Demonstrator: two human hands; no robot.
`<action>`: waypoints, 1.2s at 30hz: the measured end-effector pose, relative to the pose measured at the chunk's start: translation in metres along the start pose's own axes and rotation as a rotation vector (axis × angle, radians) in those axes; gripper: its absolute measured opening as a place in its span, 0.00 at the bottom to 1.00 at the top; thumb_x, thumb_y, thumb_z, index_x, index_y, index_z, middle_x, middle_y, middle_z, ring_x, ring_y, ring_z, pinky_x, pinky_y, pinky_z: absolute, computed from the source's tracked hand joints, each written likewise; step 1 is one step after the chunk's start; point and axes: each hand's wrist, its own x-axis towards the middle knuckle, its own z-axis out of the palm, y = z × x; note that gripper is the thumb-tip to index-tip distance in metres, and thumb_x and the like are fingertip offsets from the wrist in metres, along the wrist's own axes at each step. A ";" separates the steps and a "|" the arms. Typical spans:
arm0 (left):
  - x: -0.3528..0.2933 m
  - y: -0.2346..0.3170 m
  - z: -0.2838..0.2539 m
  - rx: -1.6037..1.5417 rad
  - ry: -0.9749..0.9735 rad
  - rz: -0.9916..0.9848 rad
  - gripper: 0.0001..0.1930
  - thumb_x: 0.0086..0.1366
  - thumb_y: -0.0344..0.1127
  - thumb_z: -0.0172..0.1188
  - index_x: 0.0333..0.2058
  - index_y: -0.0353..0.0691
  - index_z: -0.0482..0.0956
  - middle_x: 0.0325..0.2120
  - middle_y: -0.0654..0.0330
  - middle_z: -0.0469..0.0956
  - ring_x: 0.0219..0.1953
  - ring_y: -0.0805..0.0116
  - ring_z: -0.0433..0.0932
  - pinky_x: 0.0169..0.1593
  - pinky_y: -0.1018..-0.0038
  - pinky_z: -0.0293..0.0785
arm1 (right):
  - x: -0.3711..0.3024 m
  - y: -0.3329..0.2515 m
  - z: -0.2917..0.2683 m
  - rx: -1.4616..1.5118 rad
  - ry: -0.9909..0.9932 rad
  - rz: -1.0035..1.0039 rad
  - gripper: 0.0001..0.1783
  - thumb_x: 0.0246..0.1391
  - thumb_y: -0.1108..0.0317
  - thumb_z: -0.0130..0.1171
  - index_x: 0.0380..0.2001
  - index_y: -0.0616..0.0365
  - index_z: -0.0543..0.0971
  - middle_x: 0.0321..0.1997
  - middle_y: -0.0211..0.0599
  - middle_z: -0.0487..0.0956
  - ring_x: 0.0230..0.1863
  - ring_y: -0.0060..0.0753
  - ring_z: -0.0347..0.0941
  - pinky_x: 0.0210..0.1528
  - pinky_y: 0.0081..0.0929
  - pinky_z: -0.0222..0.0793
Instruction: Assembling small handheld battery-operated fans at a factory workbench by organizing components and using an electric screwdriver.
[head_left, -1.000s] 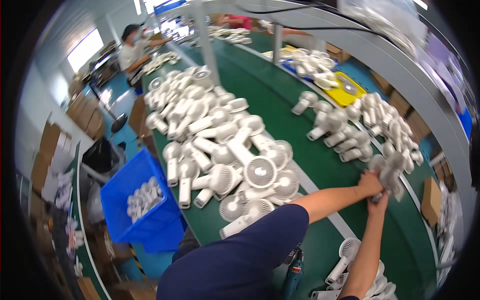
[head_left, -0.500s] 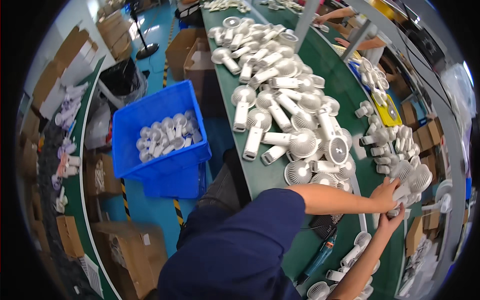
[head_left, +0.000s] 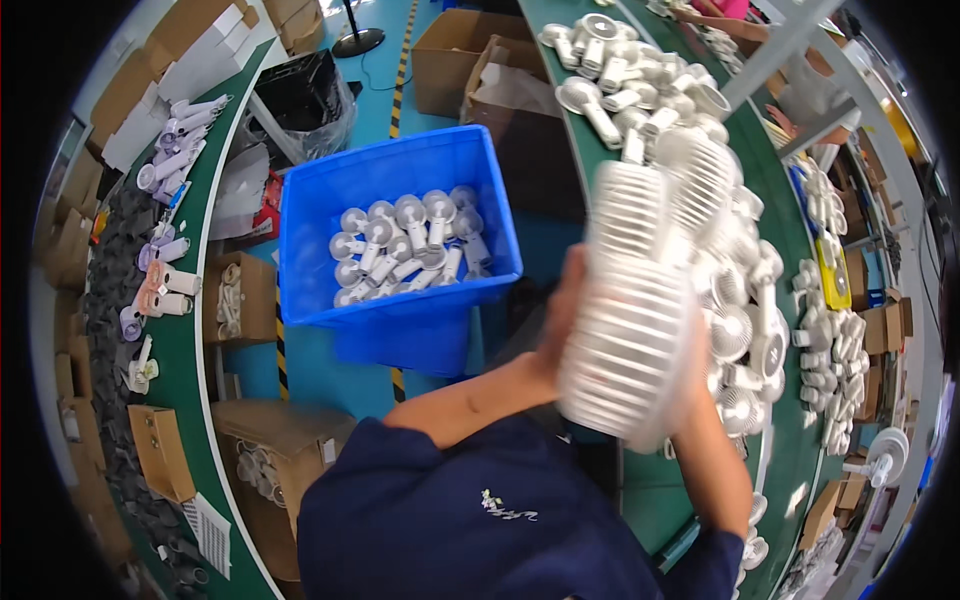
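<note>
Close in front of me, a bunch of white handheld fans (head_left: 625,350) is held up between my two hands, their ribbed round heads smeared by motion. My left hand (head_left: 563,325) grips the bunch from its left side. On the other side, my right hand (head_left: 695,390) is closed on it, its fingers mostly hidden behind the fan heads. To the left stands a blue plastic bin (head_left: 400,318) with several white handheld fans (head_left: 410,240) lying inside. Behind the held fans, a large pile of similar fans (head_left: 735,330) covers part of the green bench.
A second green bench (head_left: 225,440) runs along the left with purple and white fan parts. Cardboard boxes (head_left: 460,60) stand on the floor behind the bin. A grey metal post (head_left: 780,60) rises at the right bench. A yellow tray (head_left: 832,270) lies farther right.
Both hands have moved left from the far side of the right bench, carrying the fans nearer to me. My body has turned toward the blue bin.
</note>
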 end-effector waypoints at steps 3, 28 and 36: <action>0.028 -0.028 -0.091 0.757 0.112 0.265 0.16 0.48 0.33 0.66 0.35 0.39 0.70 0.35 0.56 0.70 0.37 0.67 0.69 0.33 0.72 0.66 | 0.092 0.080 0.060 -0.094 -0.171 0.056 0.18 0.54 0.62 0.52 0.45 0.61 0.71 0.38 0.35 0.76 0.40 0.32 0.73 0.42 0.29 0.70; -0.131 -0.338 -0.113 -0.202 0.059 -1.621 0.15 0.47 0.27 0.60 0.37 0.35 0.76 0.31 0.56 0.77 0.34 0.65 0.76 0.38 0.71 0.70 | 0.315 0.363 0.010 -1.190 0.090 0.721 0.28 0.29 0.64 0.68 0.39 0.68 0.78 0.44 0.49 0.78 0.45 0.39 0.76 0.48 0.30 0.69; -0.138 -0.353 -0.107 -0.230 0.000 -1.612 0.13 0.45 0.27 0.62 0.33 0.39 0.74 0.27 0.59 0.75 0.31 0.69 0.74 0.36 0.73 0.70 | 0.330 0.356 -0.004 -1.422 -0.048 0.675 0.35 0.25 0.59 0.72 0.41 0.69 0.77 0.45 0.48 0.77 0.49 0.37 0.74 0.52 0.30 0.68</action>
